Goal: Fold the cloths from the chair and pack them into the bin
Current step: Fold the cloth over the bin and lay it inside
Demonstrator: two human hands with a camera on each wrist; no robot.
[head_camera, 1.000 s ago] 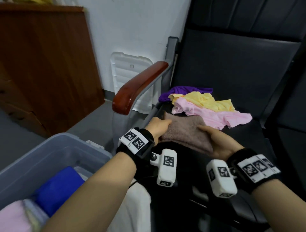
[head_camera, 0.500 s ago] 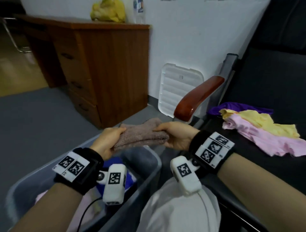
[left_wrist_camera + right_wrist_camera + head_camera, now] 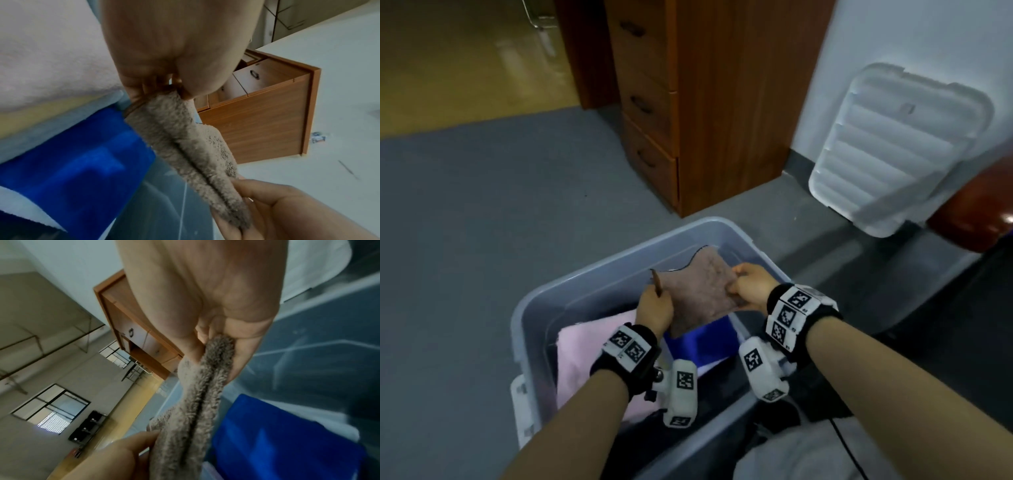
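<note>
A folded brown fluffy cloth (image 3: 702,294) hangs inside the clear plastic bin (image 3: 571,284), held between both hands. My left hand (image 3: 654,305) pinches its left edge and my right hand (image 3: 750,287) pinches its right edge. In the left wrist view the brown cloth (image 3: 185,142) runs from my left hand (image 3: 164,87) down to my right hand (image 3: 267,211). The right wrist view has the brown cloth (image 3: 197,402) gripped by my right hand (image 3: 218,344). Below it lie a folded blue cloth (image 3: 702,346) and a folded pink cloth (image 3: 585,356). The chair's cloth pile is out of view.
A wooden drawer cabinet (image 3: 688,102) stands behind the bin on the grey floor. The bin's white lid (image 3: 893,147) leans on the wall at the right. The chair's red-brown armrest (image 3: 976,222) juts in at the right edge.
Both hands have carried the brown cloth from the chair seat leftward and down into the bin. The view has swung left with them, leaving the chair's cloth pile out of frame.
</note>
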